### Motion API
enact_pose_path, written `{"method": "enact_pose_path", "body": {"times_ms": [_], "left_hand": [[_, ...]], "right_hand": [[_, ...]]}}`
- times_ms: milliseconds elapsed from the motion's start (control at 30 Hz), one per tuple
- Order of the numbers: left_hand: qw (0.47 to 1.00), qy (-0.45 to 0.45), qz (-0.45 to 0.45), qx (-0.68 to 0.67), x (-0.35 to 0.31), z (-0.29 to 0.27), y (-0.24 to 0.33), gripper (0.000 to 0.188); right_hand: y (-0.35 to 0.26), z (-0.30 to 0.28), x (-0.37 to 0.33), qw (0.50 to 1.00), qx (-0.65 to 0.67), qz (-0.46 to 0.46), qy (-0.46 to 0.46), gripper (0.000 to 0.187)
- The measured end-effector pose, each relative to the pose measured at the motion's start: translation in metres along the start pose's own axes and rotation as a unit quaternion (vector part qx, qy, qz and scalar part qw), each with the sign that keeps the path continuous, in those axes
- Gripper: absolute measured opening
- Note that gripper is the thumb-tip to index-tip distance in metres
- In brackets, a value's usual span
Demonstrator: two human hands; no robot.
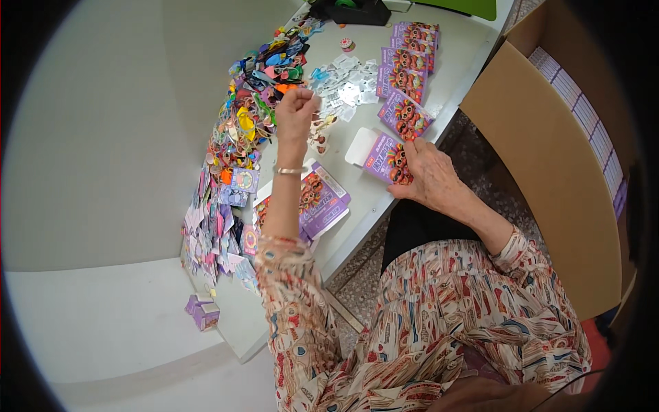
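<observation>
My right hand (432, 175) grips a small purple box (384, 156) with a red cartoon print, near the table's right edge. The white end flap of this box stands open on its left. Raised over the table, my left hand (296, 113) has its fingers pinched together; whatever is in them is too small to make out. Close by lie small white packets (343, 82) in a loose heap and a few little brown-and-cream pieces (320, 137). Under my left forearm are flattened purple cartons (326, 206), partly hidden. Another purple box (406, 115) lies just beyond my right hand.
More purple boxes (410, 65) overlap in a row at the far right. A long heap of colourful small items (250, 113) and folded cards (209, 220) lines the left side. A black tape dispenser (367, 12) stands at the back. A large cardboard carton (535, 165) is at right.
</observation>
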State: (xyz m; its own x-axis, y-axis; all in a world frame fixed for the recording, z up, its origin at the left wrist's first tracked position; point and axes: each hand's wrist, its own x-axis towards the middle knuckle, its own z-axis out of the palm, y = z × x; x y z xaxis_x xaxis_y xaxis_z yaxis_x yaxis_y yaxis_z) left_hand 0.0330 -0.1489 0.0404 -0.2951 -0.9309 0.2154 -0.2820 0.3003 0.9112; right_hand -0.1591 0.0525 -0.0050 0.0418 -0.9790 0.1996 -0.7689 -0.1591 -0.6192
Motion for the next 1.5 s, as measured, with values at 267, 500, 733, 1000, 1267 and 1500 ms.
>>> {"method": "enact_pose_path", "body": {"times_ms": [267, 500, 733, 1000, 1267, 1500], "left_hand": [[0.944, -0.081, 0.13, 0.293, -0.093, 0.024, 0.039, 0.005], [0.953, -0.024, 0.157, 0.259, -0.11, 0.012, 0.054, 0.013], [0.992, 0.011, -0.036, 0.12, -0.144, 0.026, 0.028, 0.019], [0.966, 0.015, 0.135, 0.221, -0.142, 0.019, 0.037, 0.015], [0.998, 0.064, -0.023, 0.014, -0.087, -0.058, -0.005, 0.017], [0.864, -0.018, -0.138, 0.483, -0.04, -0.108, -0.079, 0.046]], "right_hand": [[-0.017, 0.005, 0.009, 1.0, -0.01, -0.012, 0.01, 0.061], [-0.016, 0.008, 0.011, 0.999, -0.006, -0.012, 0.03, 0.061], [-0.026, 0.016, 0.013, 0.998, -0.017, -0.035, 0.041, 0.081], [-0.03, 0.025, 0.023, 0.995, -0.001, -0.069, 0.068, 0.102], [-0.01, 0.056, 0.031, 0.986, 0.037, -0.105, 0.127, 0.097], [-0.014, 0.064, 0.033, 0.979, 0.085, -0.114, 0.147, 0.095]]}}
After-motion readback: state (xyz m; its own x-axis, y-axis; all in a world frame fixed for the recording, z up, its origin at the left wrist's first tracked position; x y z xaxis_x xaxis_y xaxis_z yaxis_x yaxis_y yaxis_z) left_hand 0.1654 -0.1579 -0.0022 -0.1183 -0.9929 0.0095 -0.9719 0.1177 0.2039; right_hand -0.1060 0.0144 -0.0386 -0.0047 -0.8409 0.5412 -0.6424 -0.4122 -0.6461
